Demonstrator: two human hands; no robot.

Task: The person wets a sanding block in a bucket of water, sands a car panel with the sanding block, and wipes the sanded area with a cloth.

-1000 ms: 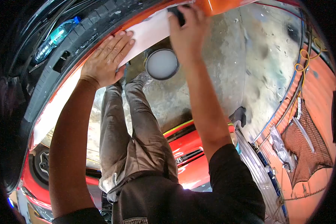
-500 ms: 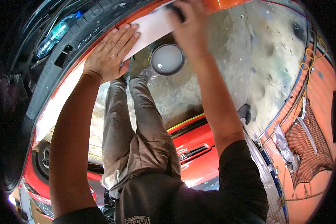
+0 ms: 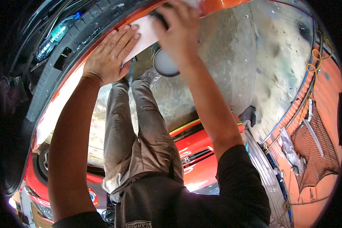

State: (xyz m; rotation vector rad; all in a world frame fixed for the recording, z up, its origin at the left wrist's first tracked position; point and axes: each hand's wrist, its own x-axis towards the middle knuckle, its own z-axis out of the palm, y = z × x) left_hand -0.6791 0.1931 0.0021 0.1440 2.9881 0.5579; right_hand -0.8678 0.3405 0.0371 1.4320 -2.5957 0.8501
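Observation:
A car body panel [image 3: 145,35] with a pale, whitish surface and orange paint at its edge runs across the top of the head view. My left hand [image 3: 109,56] lies flat on it, fingers stretched out and pressed to the surface. Farther right along the same panel, my right hand [image 3: 181,36] is curled over a black sanding block [image 3: 160,19]. Motion smears this hand, and its fingers partly cover the block. Below the panel, a round bowl of greyish liquid [image 3: 164,62] stands on the floor, partly behind my right hand.
A plastic bottle with a blue cap [image 3: 57,35] lies in the dark car interior at upper left. Behind me is a red car [image 3: 201,167]. On the right, a net [image 3: 317,155] and cables [image 3: 313,68] hang by an orange corrugated wall [image 3: 309,209].
My right hand has slid left along the panel with the sanding block, now partly covering the bowl. My left hand has stayed almost in place.

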